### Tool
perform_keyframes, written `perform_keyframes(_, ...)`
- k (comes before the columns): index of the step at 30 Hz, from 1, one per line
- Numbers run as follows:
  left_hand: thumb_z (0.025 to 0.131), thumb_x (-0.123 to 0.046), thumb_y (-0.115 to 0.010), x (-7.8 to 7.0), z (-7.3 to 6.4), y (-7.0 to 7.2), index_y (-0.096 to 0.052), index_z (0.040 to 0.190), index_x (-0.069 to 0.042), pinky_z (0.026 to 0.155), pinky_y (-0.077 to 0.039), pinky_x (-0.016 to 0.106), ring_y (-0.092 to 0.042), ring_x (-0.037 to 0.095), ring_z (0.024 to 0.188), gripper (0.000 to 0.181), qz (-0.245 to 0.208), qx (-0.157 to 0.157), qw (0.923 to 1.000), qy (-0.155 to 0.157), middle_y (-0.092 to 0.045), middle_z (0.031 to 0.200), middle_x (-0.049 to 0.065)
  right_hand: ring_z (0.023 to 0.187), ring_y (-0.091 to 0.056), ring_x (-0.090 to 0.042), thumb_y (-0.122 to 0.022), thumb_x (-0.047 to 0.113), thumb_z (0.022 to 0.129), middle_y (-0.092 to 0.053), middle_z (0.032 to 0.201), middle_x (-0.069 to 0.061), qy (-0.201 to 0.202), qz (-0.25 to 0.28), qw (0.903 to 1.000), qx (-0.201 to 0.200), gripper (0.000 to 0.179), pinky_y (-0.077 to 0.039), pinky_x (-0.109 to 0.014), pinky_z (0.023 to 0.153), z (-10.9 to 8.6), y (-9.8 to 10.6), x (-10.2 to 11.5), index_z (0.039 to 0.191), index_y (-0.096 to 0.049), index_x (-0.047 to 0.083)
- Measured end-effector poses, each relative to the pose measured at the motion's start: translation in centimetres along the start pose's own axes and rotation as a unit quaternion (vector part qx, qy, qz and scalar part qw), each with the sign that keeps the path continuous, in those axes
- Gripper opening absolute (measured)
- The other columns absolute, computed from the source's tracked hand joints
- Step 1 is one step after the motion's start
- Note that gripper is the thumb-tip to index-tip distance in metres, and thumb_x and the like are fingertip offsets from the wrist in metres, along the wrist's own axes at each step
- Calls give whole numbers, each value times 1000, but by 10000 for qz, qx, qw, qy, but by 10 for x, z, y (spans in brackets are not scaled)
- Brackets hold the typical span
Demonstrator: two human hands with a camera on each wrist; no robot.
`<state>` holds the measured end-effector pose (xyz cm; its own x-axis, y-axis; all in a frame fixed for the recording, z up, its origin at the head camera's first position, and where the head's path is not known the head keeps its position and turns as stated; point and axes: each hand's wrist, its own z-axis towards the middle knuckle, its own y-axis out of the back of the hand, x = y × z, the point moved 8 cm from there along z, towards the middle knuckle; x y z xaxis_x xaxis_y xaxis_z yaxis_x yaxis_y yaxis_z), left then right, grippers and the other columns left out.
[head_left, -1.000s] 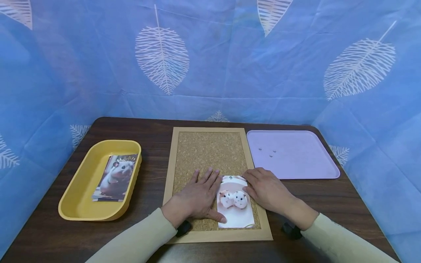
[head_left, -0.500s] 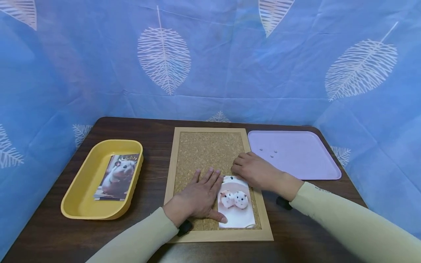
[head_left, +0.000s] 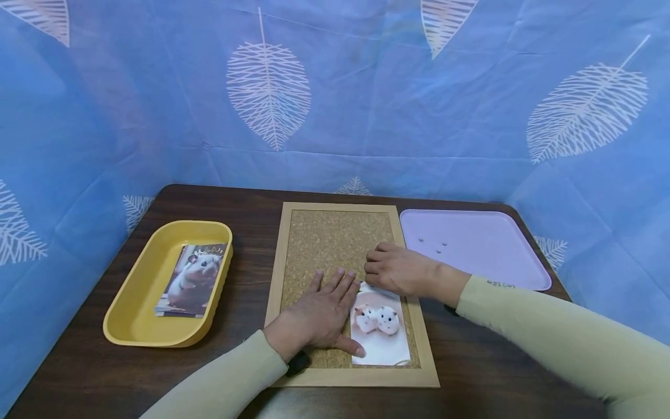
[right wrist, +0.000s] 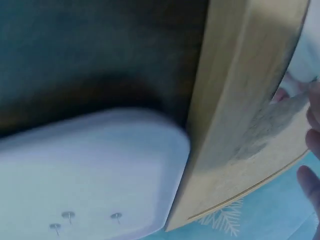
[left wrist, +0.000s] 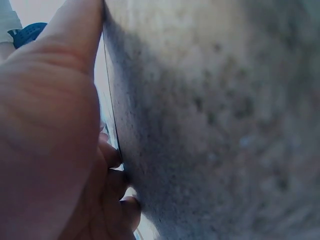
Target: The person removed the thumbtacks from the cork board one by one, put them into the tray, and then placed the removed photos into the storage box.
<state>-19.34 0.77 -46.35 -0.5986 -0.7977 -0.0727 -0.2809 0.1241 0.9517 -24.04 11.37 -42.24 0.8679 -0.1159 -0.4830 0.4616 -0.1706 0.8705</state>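
A photo of two white hamsters (head_left: 379, 343) lies on the lower right of a framed corkboard (head_left: 335, 238). My left hand (head_left: 319, 317) is spread flat on the cork, with its thumb on the photo's lower left part. My right hand (head_left: 395, 269) is over the photo's top edge, fingers curled downward. It hides the spot where the thumbtack was seen earlier. In the right wrist view, the fingertips (right wrist: 312, 142) show only at the right edge, close to the photo; whether they pinch the tack is hidden. In the left wrist view, the left palm (left wrist: 45, 130) lies close to the blurred cork.
A yellow tray (head_left: 123, 308) on the left holds hamster photos (head_left: 193, 282). A lilac tray (head_left: 487, 244) lies on the right, next to the board, bearing three thumbtacks (right wrist: 116, 216). The dark wooden table (head_left: 246, 233) backs onto a blue leaf-patterned cloth (head_left: 356, 87).
My right hand has gone from the photo's right edge up and left to its top edge, curling its fingers and covering the tack. My left hand stays on the board.
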Motion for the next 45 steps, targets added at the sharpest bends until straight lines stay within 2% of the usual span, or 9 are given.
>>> perform_keyframes(8, 80, -97, -46, -1, 1, -1, -9, 171, -14, 133, -10, 57, -3, 26, 165, 129, 29, -90, 10000, -23, -4, 178, 9, 94, -53, -16, -72, 26, 97, -69, 104, 7, 731, -410, 9965, -22, 7, -45, -34, 81, -1, 0, 6, 100, -70, 21)
perform_keyframes(16, 79, -97, -46, 1, 1, -1, -9, 171, -13, 133, -10, 57, -3, 26, 165, 130, 51, -72, 10000, 22, -5, 179, 8, 94, -51, -16, -64, 32, 100, -67, 102, 7, 1001, -450, 9938, -173, 12, -46, -35, 85, 7, 0, 10, 101, -70, 21)
perform_keyframes(24, 79, -97, -47, 1, 2, -2, -8, 171, -13, 133, -10, 57, -3, 26, 165, 131, 44, -103, 9999, 19, -5, 179, 8, 95, -51, -16, -62, 33, 102, -66, 106, 7, 990, -831, 9912, 288, 15, -48, -36, 86, 9, -3, 11, 110, -68, 21)
perform_keyframes(32, 79, -98, -46, 1, 2, -1, -8, 171, -13, 133, -11, 56, -3, 26, 165, 131, 116, -118, 9999, 33, -5, 179, 8, 93, -50, -16, -57, 35, 104, -65, 104, 6, 1101, -839, 9900, 259, 17, -48, -36, 85, 10, 2, 11, 107, -67, 21)
perform_keyframes(39, 79, -98, -46, 0, 2, 0, -8, 171, -13, 133, -11, 56, -3, 26, 165, 130, 146, -80, 9998, 48, -4, 179, 8, 96, -52, -16, -55, 33, 106, -67, 107, 6, 1070, -967, 9889, 364, 24, -48, -36, 88, 13, 0, 10, 121, -69, 20)
perform_keyframes(45, 79, -98, -45, 0, 2, -1, -8, 171, -13, 133, -11, 56, -2, 26, 165, 130, 181, -64, 9998, 48, -4, 179, 7, 98, -52, -17, -52, 33, 109, -66, 109, 6, 985, -798, 9906, 522, 24, -48, -37, 90, 16, -4, 9, 120, -68, 20)
